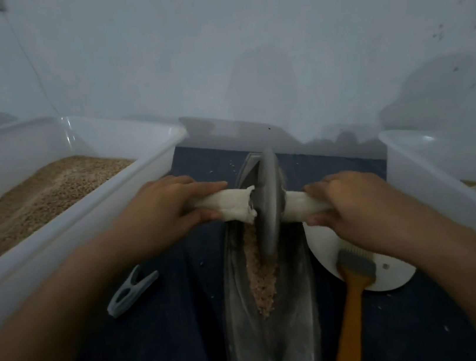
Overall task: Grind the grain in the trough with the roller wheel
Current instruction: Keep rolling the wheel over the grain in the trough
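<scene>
Both hands on the roller wheel's axle, one each side. Left hand (169,204) curled round the cloth-wrapped left handle (228,205), fingers on top, thumb under; right hand (354,203) wrapped round the right handle (299,205) the same way. Roller wheel (269,203), a grey metal disc, stands upright on edge in the groove of the trough (297,295), toward its far end. Trough is long, dark metal, boat-shaped, running from the near edge of view away toward the wall. Grain (261,272) lies as a pale crushed strip along the groove, just nearer than the wheel (a few stray bits on the dark tabletop (168,345) round the far end). Left: big white plastic tub (127,193) holding brown grain (41,194). Right: another white tub (449,195), contents hard to tell. Grey clothes peg (131,290) on the tabletop left of the trough. Orange-handled brush (351,296) right of the trough, its bristle end resting on a white round plate (396,274).
</scene>
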`<state>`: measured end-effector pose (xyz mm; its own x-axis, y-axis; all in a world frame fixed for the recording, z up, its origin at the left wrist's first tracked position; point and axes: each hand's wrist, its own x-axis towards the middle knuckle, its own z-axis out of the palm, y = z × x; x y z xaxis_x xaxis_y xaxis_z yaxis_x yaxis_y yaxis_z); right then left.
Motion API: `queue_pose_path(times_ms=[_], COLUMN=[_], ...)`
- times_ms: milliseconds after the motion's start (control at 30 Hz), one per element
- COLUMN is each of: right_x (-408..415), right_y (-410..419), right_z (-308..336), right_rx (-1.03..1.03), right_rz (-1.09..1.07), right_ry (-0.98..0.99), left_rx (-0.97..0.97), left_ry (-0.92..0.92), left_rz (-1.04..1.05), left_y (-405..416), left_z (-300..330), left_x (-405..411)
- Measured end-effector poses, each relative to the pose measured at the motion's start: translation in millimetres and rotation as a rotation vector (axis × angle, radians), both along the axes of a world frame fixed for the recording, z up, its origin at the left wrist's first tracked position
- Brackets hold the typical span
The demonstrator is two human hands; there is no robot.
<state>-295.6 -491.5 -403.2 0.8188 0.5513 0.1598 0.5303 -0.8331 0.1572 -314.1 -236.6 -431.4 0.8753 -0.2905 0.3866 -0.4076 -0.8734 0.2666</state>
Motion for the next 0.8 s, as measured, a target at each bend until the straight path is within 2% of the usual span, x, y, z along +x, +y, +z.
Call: queue_pose_path(times_ms=[133, 233, 300, 400, 533, 633, 733, 800], right_x=[-28, -42, -40, -24, 8, 15, 11, 1], right_y=[-1, -4, -5, -3, 1, 1, 0, 2], right_z=[23, 33, 31, 19, -5, -15, -10, 0], right_rx=[-0.073, -0.066, -0.07, -0.027, 0.096, 0.112, 0.062, -0.038], right_rz=[0.065, 0.075, 0.067, 0.041, -0.02, -0.029, -0.015, 0.018], right_ry=[0.169, 0.236, 0.232, 0.174, -0.01, -0.097, -0.047, 0.005], left_rx=[-0.054, -0.098, -0.084, -0.024, 0.022, 0.065, 0.058, 0.012], left_ry=[0.327, 0.423, 0.408, 0.304, 0.004, -0.154, -0.114, 0.044], left_rz=[-0.177, -0.285, -0.271, -0.134, 0.075, 0.107, 0.046, -0.028], left_y=[12, 14, 12, 7, -2, -7, -4, 2], left_z=[21, 29, 29, 18, -4, -12, -6, 2], left_x=[-18, -26, -26, -16, 0, 5, 4, -1])
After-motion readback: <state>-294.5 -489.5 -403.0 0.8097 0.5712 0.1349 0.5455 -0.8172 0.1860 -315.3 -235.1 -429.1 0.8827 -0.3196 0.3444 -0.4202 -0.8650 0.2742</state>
